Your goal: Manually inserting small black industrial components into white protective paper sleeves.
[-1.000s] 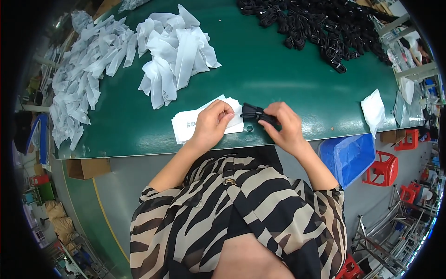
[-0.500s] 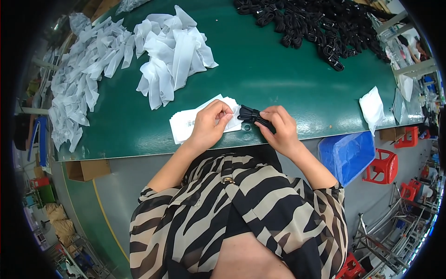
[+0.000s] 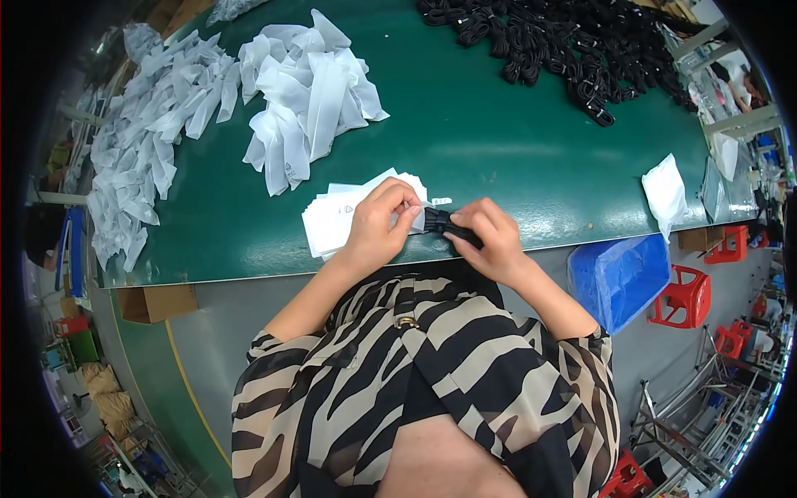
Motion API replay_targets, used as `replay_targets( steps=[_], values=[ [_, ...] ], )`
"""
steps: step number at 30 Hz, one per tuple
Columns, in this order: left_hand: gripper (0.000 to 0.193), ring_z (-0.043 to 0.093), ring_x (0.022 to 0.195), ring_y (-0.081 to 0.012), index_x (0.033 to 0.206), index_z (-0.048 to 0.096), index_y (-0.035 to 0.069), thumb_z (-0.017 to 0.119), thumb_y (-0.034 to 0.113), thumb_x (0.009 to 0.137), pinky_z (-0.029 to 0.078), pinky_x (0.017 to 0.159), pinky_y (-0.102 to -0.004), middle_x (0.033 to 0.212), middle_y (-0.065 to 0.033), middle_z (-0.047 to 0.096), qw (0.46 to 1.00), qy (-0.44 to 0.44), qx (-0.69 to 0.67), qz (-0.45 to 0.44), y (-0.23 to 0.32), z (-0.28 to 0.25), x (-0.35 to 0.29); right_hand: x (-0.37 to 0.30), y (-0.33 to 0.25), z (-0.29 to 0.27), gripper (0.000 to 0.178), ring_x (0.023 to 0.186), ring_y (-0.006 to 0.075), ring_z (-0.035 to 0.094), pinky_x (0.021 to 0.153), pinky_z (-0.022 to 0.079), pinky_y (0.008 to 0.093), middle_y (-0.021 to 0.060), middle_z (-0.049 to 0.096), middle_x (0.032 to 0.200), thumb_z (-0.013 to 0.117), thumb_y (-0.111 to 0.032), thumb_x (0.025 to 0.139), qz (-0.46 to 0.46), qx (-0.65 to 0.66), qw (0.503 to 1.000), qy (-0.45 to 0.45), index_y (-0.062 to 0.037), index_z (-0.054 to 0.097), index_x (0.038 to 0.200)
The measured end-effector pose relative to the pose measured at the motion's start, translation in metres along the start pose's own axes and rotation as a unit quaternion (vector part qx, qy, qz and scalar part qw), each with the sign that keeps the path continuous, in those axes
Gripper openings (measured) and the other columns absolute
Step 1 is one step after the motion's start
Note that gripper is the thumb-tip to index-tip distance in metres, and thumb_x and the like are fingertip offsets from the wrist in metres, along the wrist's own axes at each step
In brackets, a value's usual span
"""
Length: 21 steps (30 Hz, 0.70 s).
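Observation:
My right hand (image 3: 493, 239) is closed on a bundled black cable (image 3: 440, 221), thumb and fingers around its right end. The bundle's left end reaches the mouth of a thin white bag (image 3: 421, 217); how far in it lies I cannot tell. With thumb and forefinger, my left hand (image 3: 380, 226) pinches the edge of that bag. Under and beside the left hand lies a fanned stack of flat white bags (image 3: 322, 224), partly covered by the hand. A small white flap (image 3: 441, 201) shows just above the cable.
Loose heaps of filled whitish bags (image 3: 320, 91) cover the far left of the green table (image 3: 465, 116). Many bundled black cables (image 3: 548, 41) are piled at the far right. A white packet (image 3: 665, 197) lies near the right edge, above a lined blue bin (image 3: 618, 278).
My right hand has moved slightly left and nearer to me, bringing the cable's end against the bag's mouth. The left hand keeps its pinch, and a small white flap now shows above the cable.

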<state>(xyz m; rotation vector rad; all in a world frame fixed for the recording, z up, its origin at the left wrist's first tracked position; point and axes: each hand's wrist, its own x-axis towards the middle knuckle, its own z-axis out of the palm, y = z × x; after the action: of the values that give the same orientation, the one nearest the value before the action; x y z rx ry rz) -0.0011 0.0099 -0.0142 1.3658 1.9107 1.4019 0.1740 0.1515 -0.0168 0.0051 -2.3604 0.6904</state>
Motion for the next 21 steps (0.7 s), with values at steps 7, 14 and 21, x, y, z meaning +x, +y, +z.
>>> replay_targets(
  steps=[7, 14, 21],
  values=[
    [0.011, 0.060, 0.085, -0.0294, 0.085, 0.059, 0.000, 0.066, -0.005, 0.080, 0.049, 0.073, -0.0376, 0.093, -0.0123, 0.061, 0.985, -0.006, 0.063, 0.162, 0.015, -0.008, 0.005, 0.008, 0.002, -0.005, 0.024, 0.066, 0.0022, 0.051, 0.054, 0.040, 0.0196, -0.0007, 0.060, 0.082, 0.075, -0.010, 0.090, 0.532, 0.440, 0.722, -0.038, -0.0012, 0.056, 0.101],
    [0.012, 0.059, 0.093, -0.0305, 0.087, 0.058, 0.002, 0.066, -0.003, 0.080, 0.047, 0.080, -0.0374, 0.099, -0.0124, 0.061, 0.993, 0.007, 0.038, 0.113, 0.024, -0.017, 0.010, 0.023, -0.006, 0.008, 0.040, 0.088, 0.0211, 0.063, 0.080, 0.054, 0.0305, 0.0172, 0.057, 0.117, 0.078, 0.004, 0.078, 0.038, 0.164, 0.986, 0.004, -0.0035, 0.063, 0.114],
    [0.011, 0.047, 0.071, -0.0036, 0.098, 0.060, 0.005, 0.057, 0.016, 0.099, 0.037, 0.064, -0.0187, 0.107, -0.0024, 0.062, 0.961, 0.125, -0.242, -0.052, 0.026, -0.074, 0.040, 0.084, 0.084, -0.004, 0.021, 0.082, 0.0220, 0.062, 0.069, 0.052, 0.0302, 0.0120, 0.063, 0.105, 0.067, -0.002, 0.086, 0.093, -0.056, 0.976, 0.188, -0.0049, 0.066, 0.106]
  ],
)
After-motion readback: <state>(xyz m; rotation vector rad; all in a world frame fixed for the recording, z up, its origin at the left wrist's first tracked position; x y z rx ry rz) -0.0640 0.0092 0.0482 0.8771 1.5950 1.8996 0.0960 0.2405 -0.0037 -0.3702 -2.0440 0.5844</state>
